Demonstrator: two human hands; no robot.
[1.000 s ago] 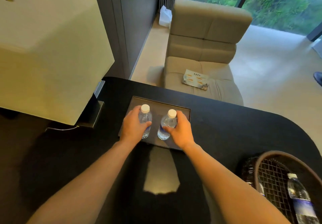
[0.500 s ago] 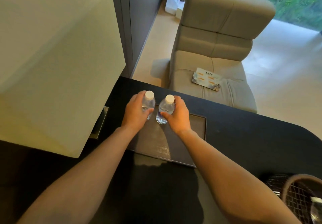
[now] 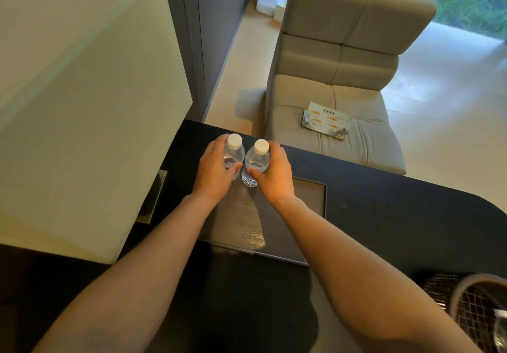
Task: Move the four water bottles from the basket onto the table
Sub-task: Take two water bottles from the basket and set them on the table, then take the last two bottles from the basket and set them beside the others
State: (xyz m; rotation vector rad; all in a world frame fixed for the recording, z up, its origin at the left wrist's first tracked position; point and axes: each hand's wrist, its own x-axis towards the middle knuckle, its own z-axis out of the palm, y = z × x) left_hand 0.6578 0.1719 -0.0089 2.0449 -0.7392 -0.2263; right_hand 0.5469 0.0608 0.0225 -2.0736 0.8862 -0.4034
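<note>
Fingers point(image 3: 219, 146) of the left hand point(image 3: 214, 173) are wrapped tight around the left bottle point(image 3: 233, 151), and the fingers of the right hand point(image 3: 274, 173) are wrapped tight around the right bottle point(image 3: 256, 162).

Everything sits on or near the black worktop point(image 3: 384, 215). A big cream lamp shade point(image 3: 82, 91) hangs over the left side of the worktop. A soft beige chair point(image 3: 343, 50) stands just behind the far edge of the worktop, with a paper card point(image 3: 325, 119) lying on its seat. A flat grey mat point(image 3: 310, 196) lies in the middle of the worktop. A wire basket point(image 3: 477, 306) sits at the near right corner of the worktop, with something clear in it, cut off by the edge of the view. Both bottles stand up straight, side by side and almost touching, at the far left end of the mat, near the back edge of the worktop. Each has a white cap point(image 3: 234, 141).
</note>
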